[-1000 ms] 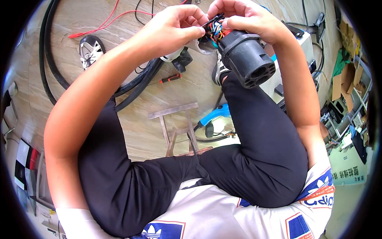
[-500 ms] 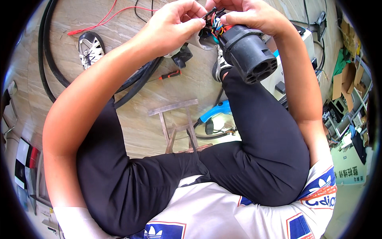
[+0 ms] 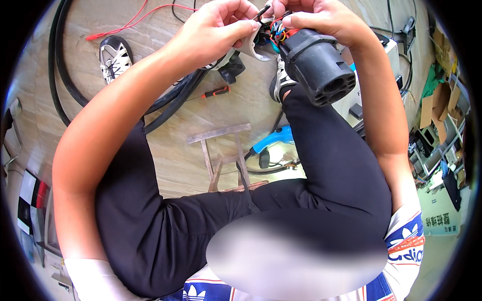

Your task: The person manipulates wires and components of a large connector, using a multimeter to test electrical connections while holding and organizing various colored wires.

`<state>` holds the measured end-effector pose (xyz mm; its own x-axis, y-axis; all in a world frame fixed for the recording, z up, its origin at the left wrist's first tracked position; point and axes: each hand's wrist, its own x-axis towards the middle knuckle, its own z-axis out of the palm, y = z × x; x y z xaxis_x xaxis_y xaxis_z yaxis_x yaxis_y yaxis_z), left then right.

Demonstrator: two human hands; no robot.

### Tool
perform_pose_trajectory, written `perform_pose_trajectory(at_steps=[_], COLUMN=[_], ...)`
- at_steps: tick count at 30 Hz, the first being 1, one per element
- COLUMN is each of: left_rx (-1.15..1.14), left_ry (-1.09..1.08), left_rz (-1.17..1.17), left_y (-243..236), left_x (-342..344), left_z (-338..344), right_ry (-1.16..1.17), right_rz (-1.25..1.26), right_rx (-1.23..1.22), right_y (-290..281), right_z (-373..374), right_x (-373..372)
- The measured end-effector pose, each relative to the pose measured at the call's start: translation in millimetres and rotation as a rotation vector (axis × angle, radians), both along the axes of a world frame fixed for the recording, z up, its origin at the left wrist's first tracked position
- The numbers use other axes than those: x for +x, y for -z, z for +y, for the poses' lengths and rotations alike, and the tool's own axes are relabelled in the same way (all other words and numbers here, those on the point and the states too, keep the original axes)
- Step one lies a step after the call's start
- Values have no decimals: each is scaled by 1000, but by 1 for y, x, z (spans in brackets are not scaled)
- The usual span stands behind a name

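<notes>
My left hand (image 3: pixel 230 24) is closed at the top of the view, thumb and fingertips pinched at a short black wire (image 3: pixel 263 11). Opposite it, my right hand (image 3: pixel 321 19) pinches at a bundle of coloured wires (image 3: pixel 276 33). Those wires run out of the back of a black round charging connector (image 3: pixel 321 65), whose holed face tilts down toward me. Just left of the wires, below my left fingertips, is an open white plastic housing (image 3: pixel 260 51). What lies right between the fingertips is partly hidden.
A screwdriver (image 3: pixel 216 92) with a red and black handle lies on the floor beside thick black cables (image 3: pixel 175 108). A small wooden stool (image 3: pixel 218 135) stands between my legs, near a blue charging gun (image 3: pixel 273 139). Red wires (image 3: pixel 133 24) lie at upper left; cluttered shelves (image 3: pixel 442 145) line the right.
The black connector has shifted slightly right. My right hand has moved a little with it, and more of the white housing's opening shows. The left hand has barely moved.
</notes>
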<state>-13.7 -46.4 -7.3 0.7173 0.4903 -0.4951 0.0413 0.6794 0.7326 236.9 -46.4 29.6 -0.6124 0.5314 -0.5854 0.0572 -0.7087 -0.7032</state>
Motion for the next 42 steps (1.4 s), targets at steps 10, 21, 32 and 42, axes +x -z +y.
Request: perform_pose_trajectory(at_steps=[10, 21, 32, 42], left_rx=[85, 320, 400, 498], left_ry=[155, 169, 51, 38], left_rz=[128, 244, 183, 284], left_y=[1, -26, -32, -56], left_x=[11, 9, 7, 11], left_z=[14, 10, 3, 7], right_ry=[-64, -37, 64, -24], right_rz=[-13, -2, -108, -169], right_rx=[69, 177, 152, 202], right_y=[-5, 0, -8, -10], right_z=[3, 1, -6, 1], right_x=[0, 2, -6, -3])
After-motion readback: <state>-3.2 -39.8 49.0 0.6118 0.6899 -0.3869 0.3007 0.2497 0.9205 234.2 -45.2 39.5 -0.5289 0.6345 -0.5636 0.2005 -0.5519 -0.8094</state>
